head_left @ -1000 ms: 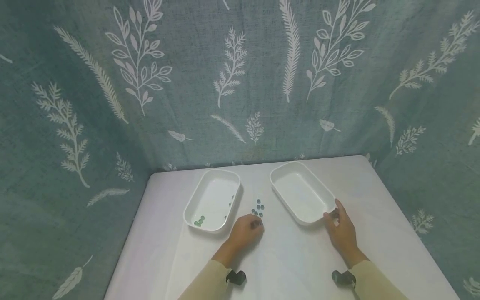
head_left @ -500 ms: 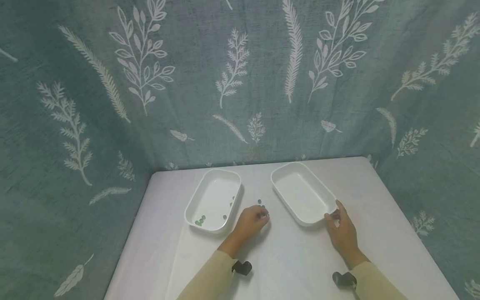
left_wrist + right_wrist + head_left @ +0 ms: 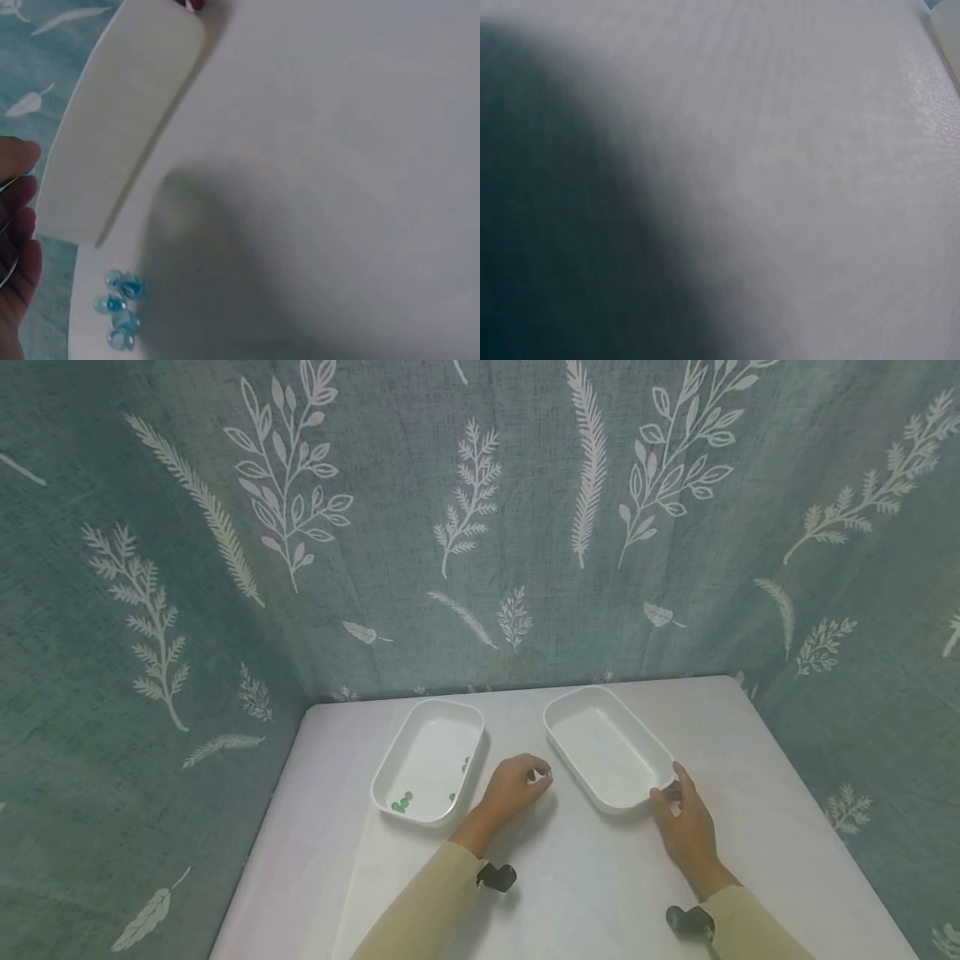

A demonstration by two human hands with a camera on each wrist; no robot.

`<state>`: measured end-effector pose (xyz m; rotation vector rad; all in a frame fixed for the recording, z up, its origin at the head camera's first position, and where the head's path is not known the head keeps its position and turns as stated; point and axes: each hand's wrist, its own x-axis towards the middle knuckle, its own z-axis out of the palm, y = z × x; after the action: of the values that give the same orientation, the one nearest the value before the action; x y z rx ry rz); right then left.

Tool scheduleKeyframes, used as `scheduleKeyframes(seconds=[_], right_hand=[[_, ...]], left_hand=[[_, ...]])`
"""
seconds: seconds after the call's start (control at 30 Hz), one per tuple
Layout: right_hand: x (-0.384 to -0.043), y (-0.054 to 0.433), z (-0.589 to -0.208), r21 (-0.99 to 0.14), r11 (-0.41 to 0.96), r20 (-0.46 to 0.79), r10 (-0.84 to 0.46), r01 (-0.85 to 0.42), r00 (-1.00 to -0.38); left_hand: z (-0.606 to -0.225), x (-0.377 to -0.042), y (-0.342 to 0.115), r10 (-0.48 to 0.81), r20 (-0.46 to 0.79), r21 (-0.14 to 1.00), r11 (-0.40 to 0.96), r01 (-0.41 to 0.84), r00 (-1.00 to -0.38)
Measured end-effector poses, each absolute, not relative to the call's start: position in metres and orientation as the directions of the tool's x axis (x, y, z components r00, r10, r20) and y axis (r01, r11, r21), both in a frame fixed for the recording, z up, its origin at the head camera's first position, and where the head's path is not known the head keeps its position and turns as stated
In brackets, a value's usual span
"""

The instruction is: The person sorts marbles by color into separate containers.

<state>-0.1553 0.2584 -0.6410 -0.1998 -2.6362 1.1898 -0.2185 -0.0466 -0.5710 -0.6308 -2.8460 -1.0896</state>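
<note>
Blue beads (image 3: 116,303) hidden behind left hand (image 3: 512,789) in head view.

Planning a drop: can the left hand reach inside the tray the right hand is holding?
Probably yes: the left hand is close beside the tray, whose top is open, and the right hand only takes up the near right corner.
</note>
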Motion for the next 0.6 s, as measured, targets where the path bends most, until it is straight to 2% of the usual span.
scheduleKeyframes(seconds=[0.4, 0.6], right_hand=[[-0.156, 0.257, -0.64, -0.749, 0.662, 0.168, 0.226, 0.025, -0.96], [-0.156, 0.258, -0.641, -0.754, 0.656, 0.163, 0.225, 0.026, -0.961]], left_hand=[[-0.57, -0.229, -0.031, 0.366, 0.217, 0.674, 0.615, 0.41, -0.905], [-0.572, -0.235, -0.023, 0.363, 0.244, 0.647, 0.629, 0.43, -0.899]])
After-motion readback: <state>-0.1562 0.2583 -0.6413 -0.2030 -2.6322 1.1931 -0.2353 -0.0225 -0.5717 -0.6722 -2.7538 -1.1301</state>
